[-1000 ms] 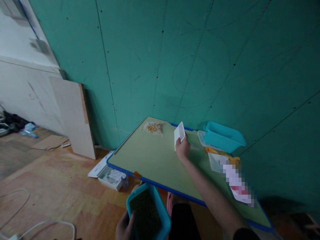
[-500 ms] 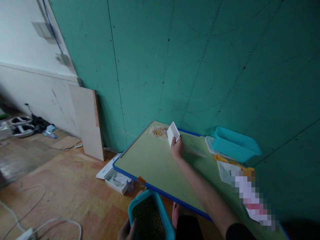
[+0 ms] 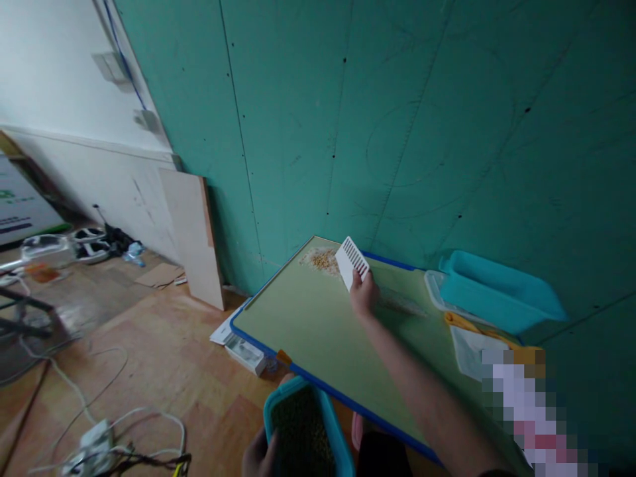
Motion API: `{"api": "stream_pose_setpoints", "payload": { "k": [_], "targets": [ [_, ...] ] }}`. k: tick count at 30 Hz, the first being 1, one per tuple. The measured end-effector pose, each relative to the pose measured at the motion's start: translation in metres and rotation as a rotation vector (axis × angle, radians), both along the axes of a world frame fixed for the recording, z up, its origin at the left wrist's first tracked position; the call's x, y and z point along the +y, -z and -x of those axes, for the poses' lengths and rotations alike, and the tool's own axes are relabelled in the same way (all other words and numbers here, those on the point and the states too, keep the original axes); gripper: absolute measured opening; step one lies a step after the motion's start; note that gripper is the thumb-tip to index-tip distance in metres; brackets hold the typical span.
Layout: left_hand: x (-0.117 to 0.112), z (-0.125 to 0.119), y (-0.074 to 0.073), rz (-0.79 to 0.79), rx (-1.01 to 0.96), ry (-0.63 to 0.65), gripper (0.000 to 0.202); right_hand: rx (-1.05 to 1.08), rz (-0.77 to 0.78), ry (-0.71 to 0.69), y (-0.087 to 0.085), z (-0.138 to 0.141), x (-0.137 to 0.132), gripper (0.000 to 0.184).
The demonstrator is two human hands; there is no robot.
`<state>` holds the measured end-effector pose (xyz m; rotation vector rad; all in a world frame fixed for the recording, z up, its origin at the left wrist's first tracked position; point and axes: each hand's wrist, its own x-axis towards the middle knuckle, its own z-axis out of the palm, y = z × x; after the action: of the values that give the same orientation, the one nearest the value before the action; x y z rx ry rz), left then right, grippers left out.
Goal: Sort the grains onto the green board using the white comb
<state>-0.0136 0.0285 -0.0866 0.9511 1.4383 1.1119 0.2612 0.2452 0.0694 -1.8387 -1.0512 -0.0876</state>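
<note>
My right hand (image 3: 364, 291) grips a white slotted plastic scraper (image 3: 352, 262), held tilted over the far part of the green table (image 3: 293, 318). Just left of the scraper lies a small heap of tan grains or beans (image 3: 322, 260) mixed with whitish bits. Below the table's front edge, my left hand (image 3: 260, 453) is wrapped round the side of a blue plastic bin (image 3: 334, 424). Dark green and tan grains fill the bin, thumb over its rim.
An upright blue bin (image 3: 501, 291) rests on a clear lid (image 3: 433, 288) at the table's right. Near it lie a yellow cloth (image 3: 470, 323) and a blurred-out package (image 3: 527, 404). A green wall (image 3: 298, 132) stands behind. Cables and a power strip (image 3: 94, 444) lie on the floor.
The view has swung left, so things appear shifted right. The scraper is turned with its slotted face more toward me; both hands keep their holds.
</note>
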Motion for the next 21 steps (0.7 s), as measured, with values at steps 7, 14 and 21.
{"api": "stream_pose_setpoints", "payload": {
  "k": [7,14,21],
  "targets": [
    [0.0,0.001,0.014,0.011,-0.027,0.034,0.07,0.0,-0.025,-0.057,0.001,0.001,-0.001,0.037],
    [-0.006,-0.002,0.017,-0.042,-0.004,-0.052,0.064,0.043,-0.05,-0.061,-0.006,-0.005,0.0,0.032],
    [-0.004,0.001,0.014,-0.023,-0.041,-0.015,0.063,0.096,-0.005,0.064,-0.015,-0.006,-0.006,0.028]
  ]
}}
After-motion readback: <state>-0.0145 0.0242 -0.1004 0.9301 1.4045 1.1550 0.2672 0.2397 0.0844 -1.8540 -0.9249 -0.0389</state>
